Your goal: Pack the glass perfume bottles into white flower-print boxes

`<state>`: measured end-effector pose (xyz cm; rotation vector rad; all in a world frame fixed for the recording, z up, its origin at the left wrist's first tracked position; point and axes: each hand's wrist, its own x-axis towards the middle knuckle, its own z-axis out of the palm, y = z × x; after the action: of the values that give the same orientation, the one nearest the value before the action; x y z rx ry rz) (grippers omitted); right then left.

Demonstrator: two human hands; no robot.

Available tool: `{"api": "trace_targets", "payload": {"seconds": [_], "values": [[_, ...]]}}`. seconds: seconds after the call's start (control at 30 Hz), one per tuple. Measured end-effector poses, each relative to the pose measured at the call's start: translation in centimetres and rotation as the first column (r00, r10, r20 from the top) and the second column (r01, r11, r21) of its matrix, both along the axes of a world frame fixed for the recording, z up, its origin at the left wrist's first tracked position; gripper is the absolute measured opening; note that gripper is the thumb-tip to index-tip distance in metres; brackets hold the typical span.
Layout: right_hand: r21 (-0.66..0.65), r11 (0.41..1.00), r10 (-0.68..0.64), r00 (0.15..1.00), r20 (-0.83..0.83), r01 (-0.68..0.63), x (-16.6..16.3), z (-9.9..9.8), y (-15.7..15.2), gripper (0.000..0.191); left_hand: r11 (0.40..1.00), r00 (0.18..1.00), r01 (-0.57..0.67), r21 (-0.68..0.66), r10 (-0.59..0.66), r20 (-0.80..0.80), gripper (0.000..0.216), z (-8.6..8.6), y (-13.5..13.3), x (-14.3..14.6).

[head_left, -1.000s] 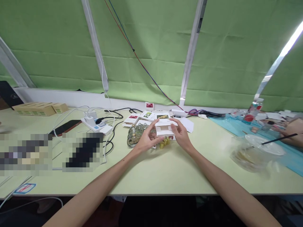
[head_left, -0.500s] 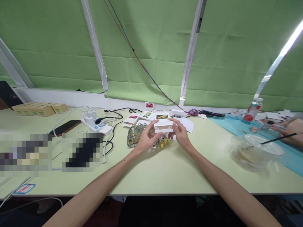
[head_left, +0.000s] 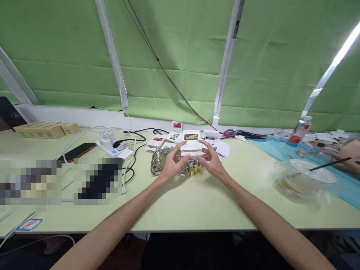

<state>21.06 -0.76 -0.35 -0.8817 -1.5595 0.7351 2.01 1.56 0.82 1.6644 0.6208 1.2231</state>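
Note:
Both hands hold a small white cardboard box [head_left: 191, 146] with a yellow flower picture, just above the pale green table [head_left: 180, 206]. My left hand [head_left: 174, 165] grips its left side with fingers curled. My right hand [head_left: 211, 162] grips its right side. Right below the box sit clear glass bottles with gold caps [head_left: 194, 170], beside a cluster of glass bottles [head_left: 160, 160]. More flat white boxes with flower pictures [head_left: 161, 140] lie just behind.
A power strip with cables [head_left: 114, 148] and a dark phone [head_left: 77, 150] lie to the left, tan boxes [head_left: 45, 129] at far left. A clear plastic bowl with lid [head_left: 305, 180] stands right. Another person's hand [head_left: 348, 153] with a thin stick works over a blue sheet [head_left: 267, 148].
The box has folded up from a wider, partly open shape into a more compact one and risen slightly. Both hands have drawn closer together around it.

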Motion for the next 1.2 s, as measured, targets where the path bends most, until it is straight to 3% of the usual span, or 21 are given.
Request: {"api": "trace_targets", "payload": {"seconds": [0.53, 1.2], "values": [[0.005, 1.000, -0.028, 0.999, 0.038, 0.028, -0.11, -0.26, 0.09, 0.062, 1.000, 1.000, -0.014, 0.019, 0.014, -0.021, 0.074, 0.08, 0.09, -0.14], [-0.011, 1.000, -0.001, 0.998, 0.067, 0.001, 0.00, 0.04, -0.16, 0.072, 0.999, 0.999, -0.031, 0.037, 0.032, -0.023, 0.072, -0.29, 0.41, -0.16]]}}
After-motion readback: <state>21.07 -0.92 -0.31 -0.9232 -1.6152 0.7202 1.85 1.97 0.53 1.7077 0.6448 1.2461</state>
